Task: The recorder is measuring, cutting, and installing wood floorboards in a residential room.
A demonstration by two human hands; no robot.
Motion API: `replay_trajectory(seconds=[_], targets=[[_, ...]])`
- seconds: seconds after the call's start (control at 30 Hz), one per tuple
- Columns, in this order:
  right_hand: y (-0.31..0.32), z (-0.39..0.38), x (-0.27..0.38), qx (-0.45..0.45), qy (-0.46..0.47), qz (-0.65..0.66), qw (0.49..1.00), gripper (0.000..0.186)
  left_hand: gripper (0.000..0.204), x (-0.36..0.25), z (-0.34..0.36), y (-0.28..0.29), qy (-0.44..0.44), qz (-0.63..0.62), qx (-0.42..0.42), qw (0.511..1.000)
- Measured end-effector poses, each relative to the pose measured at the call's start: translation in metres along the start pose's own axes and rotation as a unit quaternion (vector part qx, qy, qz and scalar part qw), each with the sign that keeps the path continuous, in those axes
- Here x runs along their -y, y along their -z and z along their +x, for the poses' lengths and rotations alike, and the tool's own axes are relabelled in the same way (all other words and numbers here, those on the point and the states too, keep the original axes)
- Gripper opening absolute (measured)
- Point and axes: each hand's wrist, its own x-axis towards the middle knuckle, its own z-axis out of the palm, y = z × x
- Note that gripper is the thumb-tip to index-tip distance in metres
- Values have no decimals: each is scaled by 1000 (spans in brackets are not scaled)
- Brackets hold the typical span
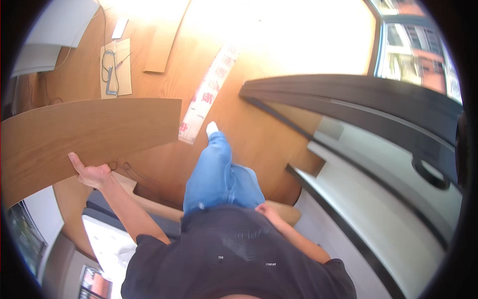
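Observation:
A long wood-grain board (99, 127) spans the left side, running out past the picture's rim. My left hand (92, 173) grips its lower edge, with the thumb or a finger lying against the near face and the other fingers partly hidden. My right hand (265, 209) hangs by my right hip, next to my blue jeans (211, 179). Its fingers are loosely curled, and nothing shows in them.
A white strip with red print (206, 99) lies on the wooden floor ahead. Farther left are another board (167, 37) and a cardboard piece (124, 70) with a cable. A dark-framed door or panel (358, 99) stands right; a bed (107, 239) is lower left.

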Motion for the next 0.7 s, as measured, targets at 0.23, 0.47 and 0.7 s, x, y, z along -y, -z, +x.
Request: replay_trajectory(seconds=[0.23,0.47,0.7], targets=[[35,199,276,-169,587,-205,765,31,51,158,-72,-6,4,-119,5,993],[-62,305,479,-107,876,-92,462,36,32,327,-124,35,-31,-292,124,948],[-124,381,438,-126,828,-304,455,79,28,472,-162,133,-17,-318,128,939]])
